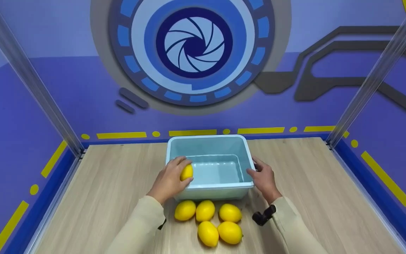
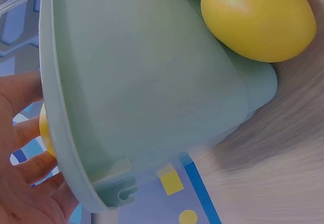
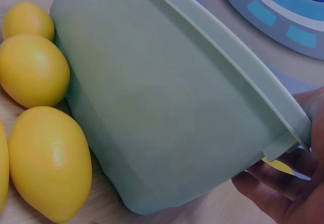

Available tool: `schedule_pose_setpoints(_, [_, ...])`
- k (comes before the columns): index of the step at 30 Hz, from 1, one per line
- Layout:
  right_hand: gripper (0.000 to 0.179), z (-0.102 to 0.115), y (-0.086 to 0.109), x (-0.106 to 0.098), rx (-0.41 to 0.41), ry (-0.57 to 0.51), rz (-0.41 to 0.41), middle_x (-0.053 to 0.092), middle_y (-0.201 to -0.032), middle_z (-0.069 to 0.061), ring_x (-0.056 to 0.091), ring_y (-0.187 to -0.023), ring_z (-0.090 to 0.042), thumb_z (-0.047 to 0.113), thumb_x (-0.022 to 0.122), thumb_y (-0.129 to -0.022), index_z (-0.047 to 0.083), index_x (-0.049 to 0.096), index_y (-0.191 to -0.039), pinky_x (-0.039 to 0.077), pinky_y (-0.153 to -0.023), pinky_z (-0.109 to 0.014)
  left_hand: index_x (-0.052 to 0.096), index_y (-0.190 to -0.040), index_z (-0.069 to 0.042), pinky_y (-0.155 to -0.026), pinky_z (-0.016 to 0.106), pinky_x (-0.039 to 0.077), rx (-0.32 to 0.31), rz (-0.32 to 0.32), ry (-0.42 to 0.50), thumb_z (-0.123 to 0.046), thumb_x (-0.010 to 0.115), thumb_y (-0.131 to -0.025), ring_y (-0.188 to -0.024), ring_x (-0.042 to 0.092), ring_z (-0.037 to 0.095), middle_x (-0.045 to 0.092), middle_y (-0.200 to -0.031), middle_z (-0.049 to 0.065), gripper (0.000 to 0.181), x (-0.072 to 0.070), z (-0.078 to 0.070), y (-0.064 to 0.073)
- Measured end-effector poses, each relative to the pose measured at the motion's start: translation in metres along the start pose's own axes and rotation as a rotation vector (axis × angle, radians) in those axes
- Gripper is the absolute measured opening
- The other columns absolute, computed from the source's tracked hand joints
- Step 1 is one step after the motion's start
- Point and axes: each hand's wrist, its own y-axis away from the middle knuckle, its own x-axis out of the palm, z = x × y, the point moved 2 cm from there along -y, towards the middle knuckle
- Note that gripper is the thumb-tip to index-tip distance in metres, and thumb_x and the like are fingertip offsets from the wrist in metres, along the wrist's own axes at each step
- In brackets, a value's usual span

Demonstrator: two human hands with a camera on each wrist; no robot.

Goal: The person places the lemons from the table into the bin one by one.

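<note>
A light blue plastic bin (image 1: 217, 193) stands upright on the table, and its inside floor is bare in the head view. At its left side my left hand (image 1: 169, 179) holds a lemon (image 1: 187, 172) just inside the rim. In the left wrist view the bin wall mostly hides that lemon (image 2: 46, 133). My right hand (image 1: 265, 179) grips the bin's right rim, thumb over the edge and fingers (image 3: 276, 176) under it on the outside. Several more lemons (image 1: 205, 211) lie on the table against or close to the bin's front.
The wood-grain table (image 1: 118, 183) is bounded by blue-purple printed panels (image 1: 72, 88) at the back and sides. Metal posts (image 1: 368, 70) rise at both rear corners. A black wrist device (image 1: 264, 215) sticks out from the right sleeve.
</note>
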Motion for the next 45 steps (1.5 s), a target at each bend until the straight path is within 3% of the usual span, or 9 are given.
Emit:
schedule_pose_setpoints(15, [0.058, 0.001, 0.001, 0.000, 0.007, 0.008, 0.003, 0.041, -0.150, -0.018, 0.043, -0.136, -0.034, 0.009, 0.055, -0.096, 0.012, 0.035, -0.150, 0.039, -0.111, -0.047, 0.055, -0.135, -0.018, -0.106, 0.048, 0.044, -0.034, 0.037, -0.010, -0.031, 0.072, -0.087, -0.128, 0.050, 0.027, 0.047, -0.144, 0.006, 0.053, 0.000, 0.002, -0.004])
schedule_pose_setpoints(24, [0.058, 0.002, 0.002, -0.002, -0.024, 0.000, -0.013, 0.046, -0.145, -0.021, 0.049, -0.131, -0.035, 0.007, 0.056, -0.094, 0.010, 0.038, -0.149, 0.042, -0.108, -0.049, 0.057, -0.132, -0.016, -0.102, 0.046, 0.048, 0.001, 0.020, -0.015, -0.028, 0.074, -0.085, -0.126, 0.052, 0.029, 0.051, -0.140, 0.008, 0.052, 0.002, 0.003, -0.006])
schedule_pose_setpoints(37, [0.059, 0.003, -0.003, 0.001, 0.003, 0.011, 0.008, 0.040, -0.152, -0.013, 0.042, -0.138, -0.033, 0.009, 0.054, -0.095, 0.017, 0.035, -0.150, 0.039, -0.111, -0.046, 0.057, -0.132, -0.019, -0.103, 0.045, 0.047, -0.010, 0.038, -0.028, -0.032, 0.073, -0.086, -0.126, 0.052, 0.027, 0.051, -0.141, 0.006, 0.051, 0.000, 0.004, -0.008])
schedule_pose_setpoints(45, [0.058, 0.000, 0.000, 0.001, 0.003, 0.007, 0.012, 0.041, -0.151, -0.016, 0.043, -0.136, -0.034, 0.009, 0.054, -0.095, 0.015, 0.035, -0.150, 0.039, -0.111, -0.047, 0.061, -0.125, -0.018, -0.088, 0.039, 0.055, 0.011, 0.090, -0.032, -0.026, 0.077, -0.082, -0.105, 0.054, 0.024, 0.054, -0.127, 0.007, 0.047, 0.001, 0.003, -0.011])
